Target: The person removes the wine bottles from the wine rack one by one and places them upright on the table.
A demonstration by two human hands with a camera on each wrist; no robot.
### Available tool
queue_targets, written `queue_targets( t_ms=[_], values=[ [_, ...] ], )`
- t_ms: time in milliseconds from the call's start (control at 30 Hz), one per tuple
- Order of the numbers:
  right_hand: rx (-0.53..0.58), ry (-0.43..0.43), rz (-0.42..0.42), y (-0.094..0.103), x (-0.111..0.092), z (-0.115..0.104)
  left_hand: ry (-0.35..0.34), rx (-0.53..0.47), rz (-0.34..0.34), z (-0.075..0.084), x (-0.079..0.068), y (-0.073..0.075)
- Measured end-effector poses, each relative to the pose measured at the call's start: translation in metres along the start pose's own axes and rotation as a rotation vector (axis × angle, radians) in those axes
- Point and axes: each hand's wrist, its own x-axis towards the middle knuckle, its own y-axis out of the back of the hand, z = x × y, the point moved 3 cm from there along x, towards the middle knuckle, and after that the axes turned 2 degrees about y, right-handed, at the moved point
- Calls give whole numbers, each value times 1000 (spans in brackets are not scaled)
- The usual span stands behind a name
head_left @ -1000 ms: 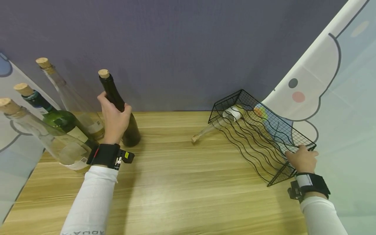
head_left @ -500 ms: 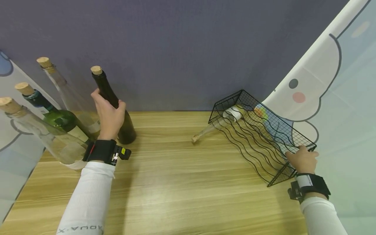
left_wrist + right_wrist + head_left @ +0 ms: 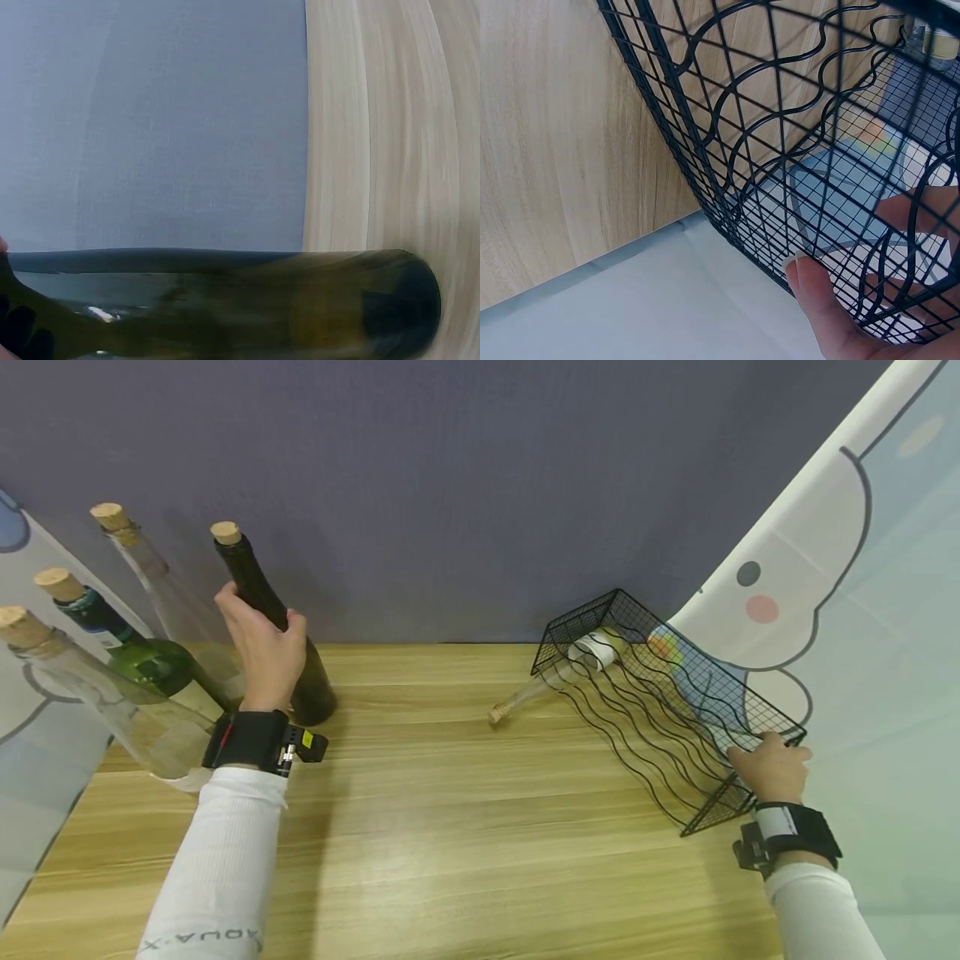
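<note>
From the head view, your left hand (image 3: 258,647) is wrapped around the shoulder of a dark bottle (image 3: 266,618), fingers curled about the glass just below the neck. The bottle is corked, leans to the left, and its base meets the wooden counter (image 3: 450,827) near the back wall. Just to its left stand three more corked bottles: a green bottle (image 3: 131,656), a tall clear bottle (image 3: 161,585) behind it, and a nearer clear bottle (image 3: 90,697) at the counter's left edge. Your right hand (image 3: 772,768) grips the near corner of a black wire rack (image 3: 660,710) that lies on the right side of the counter, well apart from the dark bottle. One clear bottle lying in the rack (image 3: 558,672) pokes its corked neck out toward the middle of the counter.

From the left wrist view, the dark bottle (image 3: 247,304) fills the bottom of the picture (blurred), its base on the pale counter (image 3: 390,112) against the grey wall. The hand itself barely shows here.

From the right wrist view, your fingers (image 3: 825,300) curl through and around the rack's mesh (image 3: 727,142), thumb outside, other fingertips showing behind the wires. The rack's corner sits where the counter (image 3: 562,135) meets a pale cloth.
</note>
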Motion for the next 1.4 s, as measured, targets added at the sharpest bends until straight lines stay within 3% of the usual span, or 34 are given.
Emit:
queue_targets(
  t_ms=[333, 633, 1100, 1400],
  values=[
    [-4, 1, -8, 0, 0, 0, -14, 64, 4, -5, 6, 10],
    [-11, 2, -13, 0, 0, 0, 20, 97, -1, -9, 11, 14],
    [7, 1, -11, 0, -1, 1, 52, 147, -14, -13, 15, 15],
    [-3, 2, -12, -1, 0, 2, 32, 168, 1, -12, 15, 15]
  ],
)
